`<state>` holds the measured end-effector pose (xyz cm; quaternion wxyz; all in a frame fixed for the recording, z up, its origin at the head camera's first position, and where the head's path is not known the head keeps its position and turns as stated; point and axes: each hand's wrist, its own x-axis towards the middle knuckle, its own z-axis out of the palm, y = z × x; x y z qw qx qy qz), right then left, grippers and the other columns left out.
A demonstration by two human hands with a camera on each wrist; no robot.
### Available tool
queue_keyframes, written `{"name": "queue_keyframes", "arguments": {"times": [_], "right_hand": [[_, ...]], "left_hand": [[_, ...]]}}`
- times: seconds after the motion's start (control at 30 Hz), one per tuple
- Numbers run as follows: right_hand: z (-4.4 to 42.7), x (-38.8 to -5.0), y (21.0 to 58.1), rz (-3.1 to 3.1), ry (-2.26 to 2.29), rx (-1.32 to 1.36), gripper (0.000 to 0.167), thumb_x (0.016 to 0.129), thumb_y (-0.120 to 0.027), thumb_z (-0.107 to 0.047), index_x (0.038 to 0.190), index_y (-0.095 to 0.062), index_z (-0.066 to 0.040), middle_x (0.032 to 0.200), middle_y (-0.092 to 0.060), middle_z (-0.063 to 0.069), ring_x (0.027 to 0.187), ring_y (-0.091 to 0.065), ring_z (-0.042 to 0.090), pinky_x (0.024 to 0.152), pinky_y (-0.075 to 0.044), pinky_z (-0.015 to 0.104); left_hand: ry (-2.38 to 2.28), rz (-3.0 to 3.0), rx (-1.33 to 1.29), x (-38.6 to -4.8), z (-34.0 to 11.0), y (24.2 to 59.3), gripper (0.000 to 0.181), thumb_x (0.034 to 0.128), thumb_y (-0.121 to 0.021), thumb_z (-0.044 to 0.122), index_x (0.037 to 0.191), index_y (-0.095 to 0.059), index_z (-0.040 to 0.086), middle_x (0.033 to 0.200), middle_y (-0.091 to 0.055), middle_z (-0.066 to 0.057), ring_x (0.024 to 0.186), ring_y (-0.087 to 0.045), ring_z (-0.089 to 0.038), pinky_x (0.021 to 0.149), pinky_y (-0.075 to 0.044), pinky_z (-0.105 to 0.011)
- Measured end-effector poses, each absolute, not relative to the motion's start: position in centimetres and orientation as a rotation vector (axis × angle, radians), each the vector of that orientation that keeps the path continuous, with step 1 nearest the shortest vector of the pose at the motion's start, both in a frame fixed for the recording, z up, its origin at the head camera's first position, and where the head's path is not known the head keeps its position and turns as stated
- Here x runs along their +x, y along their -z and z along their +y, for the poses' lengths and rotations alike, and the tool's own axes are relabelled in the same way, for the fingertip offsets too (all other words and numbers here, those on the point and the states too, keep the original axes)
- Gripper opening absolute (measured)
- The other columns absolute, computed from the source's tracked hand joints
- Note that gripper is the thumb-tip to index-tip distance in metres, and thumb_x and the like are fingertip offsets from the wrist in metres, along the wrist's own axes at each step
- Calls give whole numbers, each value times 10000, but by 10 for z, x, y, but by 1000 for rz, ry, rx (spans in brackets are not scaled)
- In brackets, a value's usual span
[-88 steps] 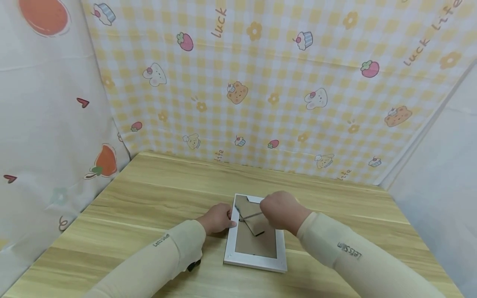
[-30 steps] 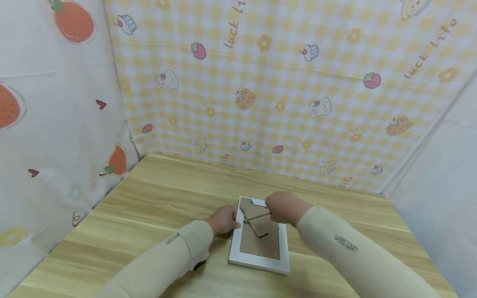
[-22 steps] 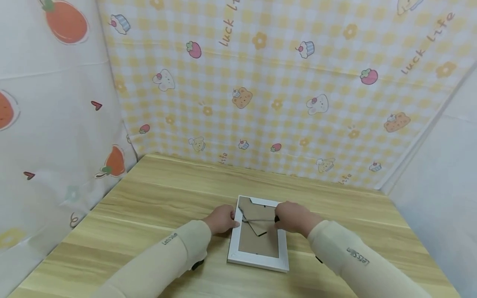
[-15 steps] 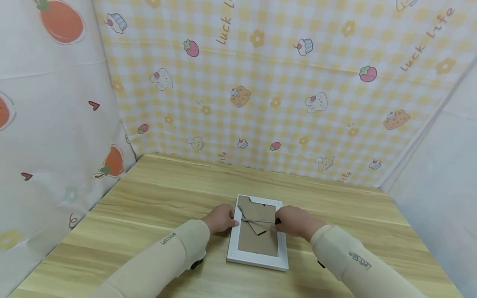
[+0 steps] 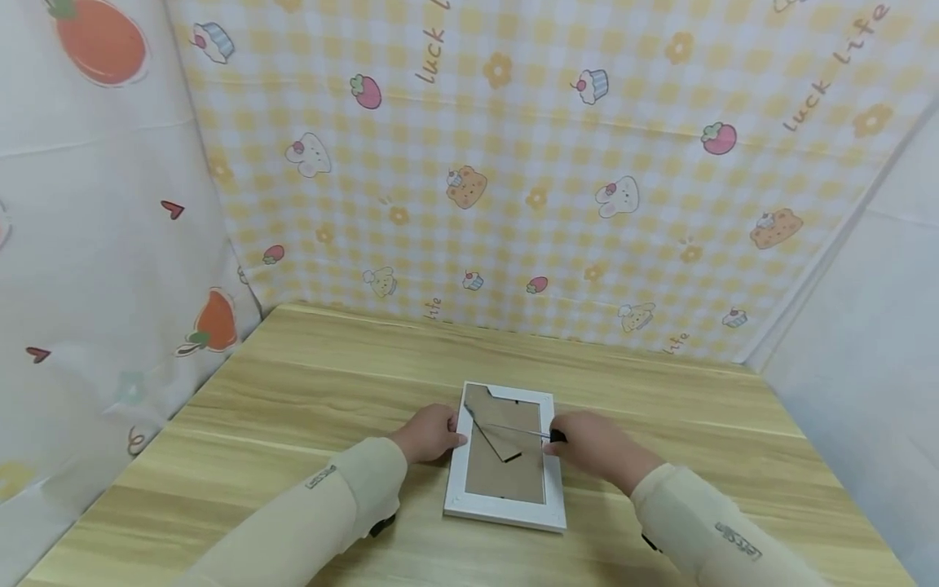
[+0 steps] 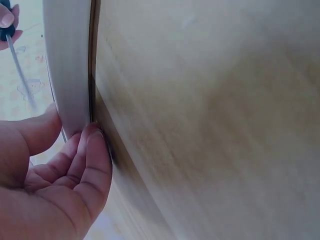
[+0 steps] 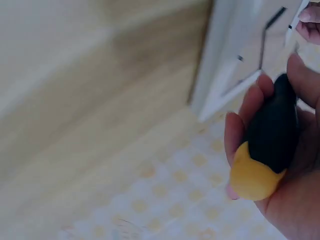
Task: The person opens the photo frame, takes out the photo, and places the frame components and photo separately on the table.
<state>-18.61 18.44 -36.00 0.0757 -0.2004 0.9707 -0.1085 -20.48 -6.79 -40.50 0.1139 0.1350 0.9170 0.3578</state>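
A white frame (image 5: 506, 512) lies back side up on the table, its brown backing board (image 5: 506, 481) showing. My left hand (image 5: 431, 434) grips the frame's left edge, thumb on top and fingers at the side, as the left wrist view also shows. In my right hand (image 5: 597, 444), at the frame's right edge, is a screwdriver with a black and yellow handle (image 7: 272, 132). Its thin metal shaft (image 5: 517, 430) points left across the backing. The tip is near the frame's left inner edge; contact cannot be told. A dark angled line (image 5: 490, 443) marks the backing.
The wood-grain table (image 5: 330, 367) extends around the frame. Behind it hangs a yellow checked cloth (image 5: 543, 236) with printed figures. White cloths stand at the left (image 5: 95, 244) and right (image 5: 866, 326).
My right hand has moved right and slightly down from above the frame's upper right part, and more of the screwdriver's shaft shows. My left hand keeps its grip on the frame.
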Motion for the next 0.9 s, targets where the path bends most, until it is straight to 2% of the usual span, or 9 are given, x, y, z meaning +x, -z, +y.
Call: {"name": "queue_keyframes", "arguments": {"times": [0.3, 0.53, 0.77, 0.9], "right_hand": [[201, -171, 385, 2959, 688, -323, 225, 871, -708, -149, 735, -538, -92, 619, -432, -20, 570, -382, 114, 509, -304, 236], [199, -162, 397, 2935, 843, -157, 189, 887, -689, -157, 760, -579, -72, 613, -440, -13, 569, -404, 129, 515, -337, 257], [190, -157, 400, 2907, 869, -49, 172, 920, -645, -177, 863, -613, -17, 625, -462, 8, 570, -427, 144, 510, -359, 276], [187, -156, 400, 2923, 847, -37, 181, 914, -653, -181, 826, -600, -32, 621, -461, 7, 570, -429, 145, 511, -358, 277]], "left_hand": [[-1022, 2729, 399, -201, -67, 408, 336, 911, -655, 122, 654, -441, 87, 612, -411, 10, 579, -407, -128, 523, -326, -242], [-1041, 2727, 400, -196, -68, 407, 336, 910, -658, 123, 650, -448, 86, 593, -412, 18, 563, -399, -118, 513, -318, -229], [-1002, 2734, 421, -192, -70, 405, 323, 914, -652, 129, 653, -470, 79, 595, -433, 14, 563, -410, -121, 522, -332, -239], [-955, 2749, 456, -190, -70, 406, 312, 916, -650, 131, 650, -495, 78, 588, -448, 17, 561, -420, -118, 528, -342, -244]]}}
